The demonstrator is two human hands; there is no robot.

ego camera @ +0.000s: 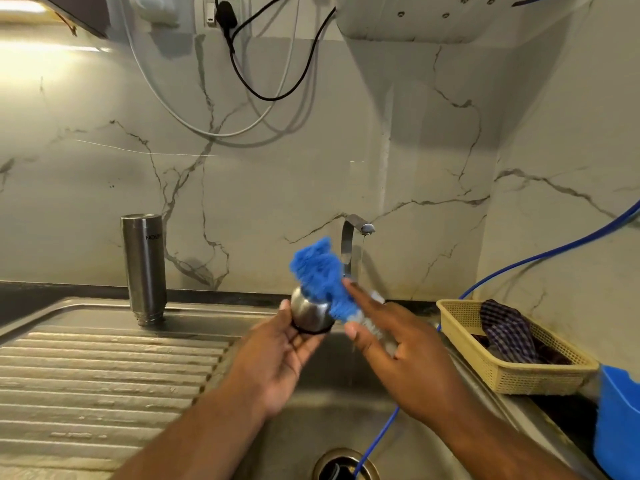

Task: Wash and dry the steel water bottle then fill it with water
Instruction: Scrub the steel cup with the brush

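Over the steel sink basin (346, 403), the left hand (277, 355) grips a round steel bottle cap (310, 314), while the right hand (398, 351) presses a fluffy blue scrubber (322, 271) against it. Upside down on the ribbed drainboard (104, 375) stands the cylindrical steel water bottle (144, 268), well apart.

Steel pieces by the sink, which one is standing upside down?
The tall steel bottle body on the draining board, mouth down by the wall. The small steel cap is held in the left hand.

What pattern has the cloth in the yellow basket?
Dark checked cloth, purple-blue with light lines, head view.
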